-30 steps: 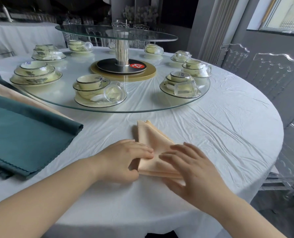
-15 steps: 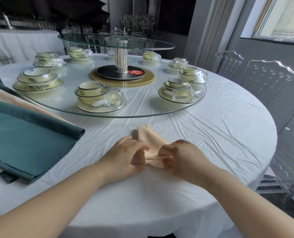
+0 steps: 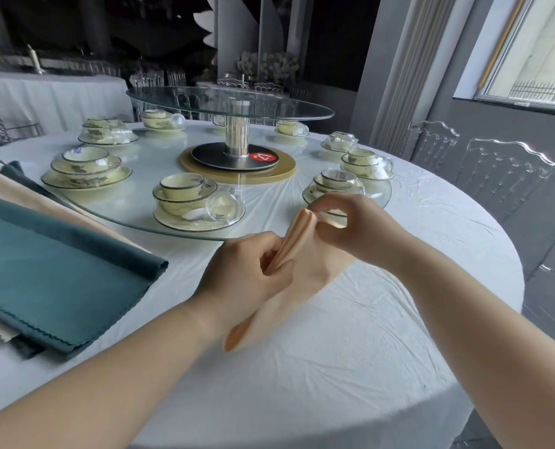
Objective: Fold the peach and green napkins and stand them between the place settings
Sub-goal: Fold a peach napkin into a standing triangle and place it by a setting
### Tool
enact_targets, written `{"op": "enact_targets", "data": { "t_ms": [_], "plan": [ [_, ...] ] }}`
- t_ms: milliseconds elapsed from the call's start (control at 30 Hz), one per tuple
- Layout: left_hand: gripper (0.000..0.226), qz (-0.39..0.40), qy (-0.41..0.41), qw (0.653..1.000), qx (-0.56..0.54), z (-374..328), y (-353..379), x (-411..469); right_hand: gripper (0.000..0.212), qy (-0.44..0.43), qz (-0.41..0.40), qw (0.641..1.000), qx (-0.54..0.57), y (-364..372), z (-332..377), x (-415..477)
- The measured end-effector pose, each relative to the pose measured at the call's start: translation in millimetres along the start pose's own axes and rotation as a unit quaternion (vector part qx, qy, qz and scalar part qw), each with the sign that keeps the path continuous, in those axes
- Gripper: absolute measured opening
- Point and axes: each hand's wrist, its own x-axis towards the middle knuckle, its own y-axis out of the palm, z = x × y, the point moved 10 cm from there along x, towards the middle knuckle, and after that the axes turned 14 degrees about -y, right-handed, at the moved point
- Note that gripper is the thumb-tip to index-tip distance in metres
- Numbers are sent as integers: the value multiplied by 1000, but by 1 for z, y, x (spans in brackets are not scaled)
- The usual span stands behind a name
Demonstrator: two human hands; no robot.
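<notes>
Clutching napkin (image 3: 294,246) mid-length in curled left grip (image 3: 247,275), pinching its far tip in right grip (image 3: 350,226), above near worktop (image 3: 334,358). Soft, light, limp: best held along creases.

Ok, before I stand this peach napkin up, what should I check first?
1. Left hand grips peach napkin: ok.
2. Right hand pinches its top: ok.
3. Fold finished and tight: cannot tell.
4. Lower tip clear of table: cannot tell.
5. Gap between left setting and right setting free: ok.
6. Green napkin stood up: not ok, lies flat.
</notes>
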Motion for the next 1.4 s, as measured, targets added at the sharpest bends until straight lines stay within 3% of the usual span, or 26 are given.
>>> {"op": "enact_targets", "data": {
  "t_ms": [133, 300, 400, 467, 567, 733, 967, 1167, 1300, 1400],
  "plan": [
    [26, -44, -79, 996, 19, 19, 10, -6, 25, 60, -59, 996, 16, 11, -18, -8],
    [26, -7, -143, 990, 6, 35, 31, -17, 17, 183, -146, 965, 117, 23, -39, -42],
    [22, 22, -136, 991, 0, 32, 34, -23, 33, 209, -115, 964, 118, 30, -28, -45],
    [14, 55, -136, 989, -9, 33, 36, -27, 42, 219, -63, 972, 54, 36, -18, -42],
    [36, 92, -121, 987, -52, 38, 32, -32, 32, 216, -20, 975, -51, 38, -14, -35],
    [40, 45, -104, 993, -40, 57, 5, -10, 11, 203, -26, 975, -82, 29, -14, -31],
    [42, 6, -85, 985, 152, 68, 7, 38, 14, 128, -118, 981, -82, -20, -9, -5],
    [50, 82, -101, 938, 320, 110, 40, 51, 15, 86, -150, 981, -87, -31, -32, 55],
    [49, 99, -104, 938, 315, 122, 43, 53, 22, 90, -114, 984, -108, -2, -68, 97],
    [68, 79, -80, 945, 307, 121, 43, 59, 25, 103, -110, 983, -105, 13, -90, 122]
  ]
}}
